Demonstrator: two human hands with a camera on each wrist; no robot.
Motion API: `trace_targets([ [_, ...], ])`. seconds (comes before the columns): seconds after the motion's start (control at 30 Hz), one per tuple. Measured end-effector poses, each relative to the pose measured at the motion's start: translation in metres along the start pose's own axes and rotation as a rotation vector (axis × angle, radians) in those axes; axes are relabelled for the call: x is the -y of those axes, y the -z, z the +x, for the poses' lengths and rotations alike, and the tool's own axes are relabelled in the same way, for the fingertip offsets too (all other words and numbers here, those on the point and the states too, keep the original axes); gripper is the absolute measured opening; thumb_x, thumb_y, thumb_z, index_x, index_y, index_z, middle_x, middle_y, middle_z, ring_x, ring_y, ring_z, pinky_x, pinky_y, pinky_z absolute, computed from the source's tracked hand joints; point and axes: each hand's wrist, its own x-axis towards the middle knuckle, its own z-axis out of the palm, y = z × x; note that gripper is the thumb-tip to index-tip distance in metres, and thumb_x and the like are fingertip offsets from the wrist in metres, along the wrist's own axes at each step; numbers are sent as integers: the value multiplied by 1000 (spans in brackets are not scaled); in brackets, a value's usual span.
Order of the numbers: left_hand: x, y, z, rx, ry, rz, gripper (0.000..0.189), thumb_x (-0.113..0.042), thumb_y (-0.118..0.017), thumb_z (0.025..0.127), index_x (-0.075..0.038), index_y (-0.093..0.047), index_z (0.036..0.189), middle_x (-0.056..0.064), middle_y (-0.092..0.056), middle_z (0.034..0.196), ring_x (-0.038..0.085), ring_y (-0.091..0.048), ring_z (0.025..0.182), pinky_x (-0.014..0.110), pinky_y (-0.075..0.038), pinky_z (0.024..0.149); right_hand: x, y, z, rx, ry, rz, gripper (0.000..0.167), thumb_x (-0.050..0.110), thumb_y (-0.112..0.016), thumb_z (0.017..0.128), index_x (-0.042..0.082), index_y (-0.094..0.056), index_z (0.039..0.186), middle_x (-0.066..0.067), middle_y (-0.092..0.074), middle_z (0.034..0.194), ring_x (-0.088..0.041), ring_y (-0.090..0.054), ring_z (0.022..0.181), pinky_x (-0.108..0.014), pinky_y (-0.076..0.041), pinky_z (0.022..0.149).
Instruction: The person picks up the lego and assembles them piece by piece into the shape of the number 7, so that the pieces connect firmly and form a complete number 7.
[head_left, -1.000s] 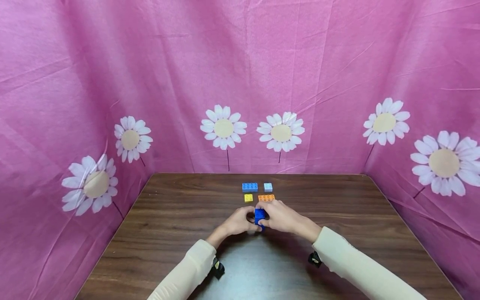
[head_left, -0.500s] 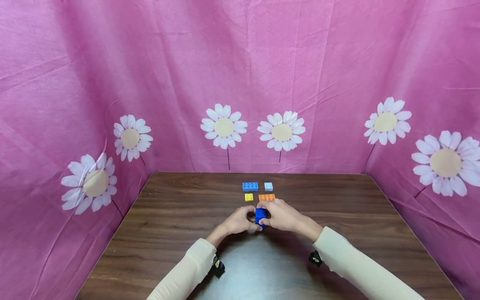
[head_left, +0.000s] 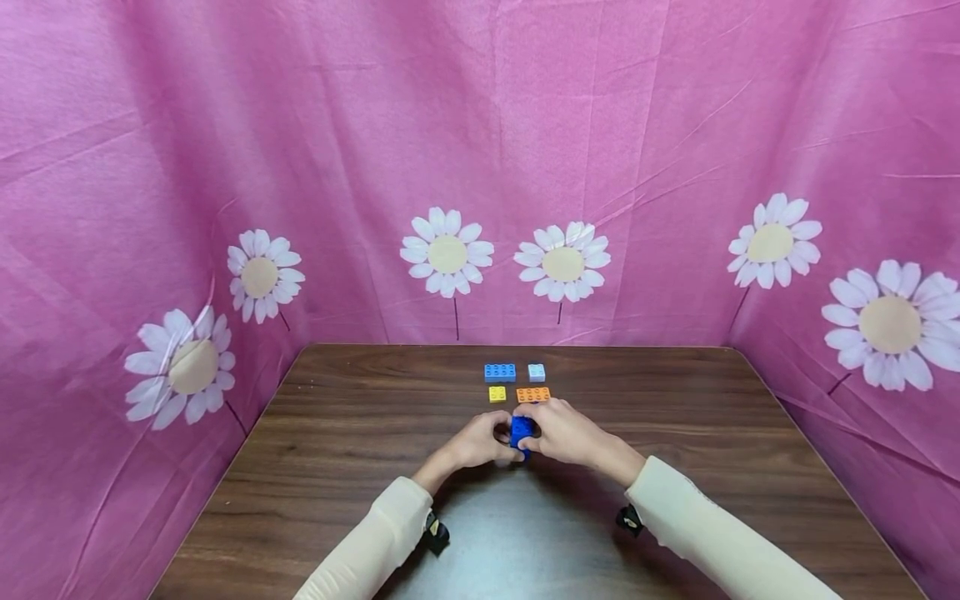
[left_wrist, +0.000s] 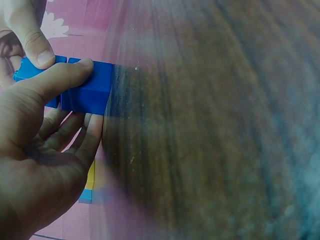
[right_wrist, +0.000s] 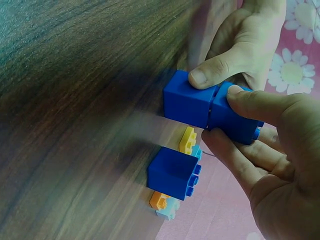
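Observation:
Two dark blue toy building bricks stand stacked on the wooden table, a thin seam showing between them. My left hand (head_left: pixel 474 442) grips the lower brick (right_wrist: pixel 185 107), thumb on one side and fingers behind. With thumb and fingers, my right hand (head_left: pixel 566 433) pinches the upper brick (head_left: pixel 522 427), whose studs show in the right wrist view. Whether the two are fully pressed together I cannot tell. A third dark blue brick (right_wrist: pixel 172 172) rests on the table beside the stack; in the head view the right hand appears to hide it.
Beyond the hands lie a yellow brick (head_left: pixel 497 394), an orange brick (head_left: pixel 533 395), a lighter blue brick (head_left: pixel 499 372) and a pale blue brick (head_left: pixel 536 372). A pink curtain (head_left: pixel 495 167) with white flowers surrounds the table (head_left: pixel 360 442) at the back and sides.
The upper blue brick has shifted very slightly under my right fingers. Both hands otherwise keep their places, and the loose bricks have not moved.

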Motion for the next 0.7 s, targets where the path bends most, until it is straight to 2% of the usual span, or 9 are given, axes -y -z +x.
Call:
trace_targets([
  [0.2,0,0,0,-11,-3,4,30,-12,-89,85,-7,-70,108,4,-74,105,9,-65,95,20,-56,80,4,2,2,18,10,-4,22,18,-81,96,8,-76,115,0,-76,94,-4,-63,76,-21,-55,65],
  [0.37,0,0,0,-8,3,3,35,-13,-89,85,-6,-70,113,6,-75,108,11,-66,95,21,-57,80,3,0,2,10,31,-22,15,19,-82,96,11,-76,107,5,-72,86,-2,-59,70,-20,-52,61],
  [0.57,0,1,0,-1,1,11,34,-13,-90,85,-7,-70,111,5,-75,105,9,-65,92,21,-57,79,1,-3,-1,-20,-2,-2,30,18,-81,96,5,-75,122,-4,-79,102,-8,-68,83,-27,-61,72],
  [0.7,1,2,-1,0,-1,7,34,-14,-90,85,-7,-69,111,4,-74,104,8,-65,91,21,-57,78,5,-4,-1,-29,-13,-20,30,17,-82,95,5,-75,122,-7,-79,103,-12,-71,86,-32,-63,74],
])
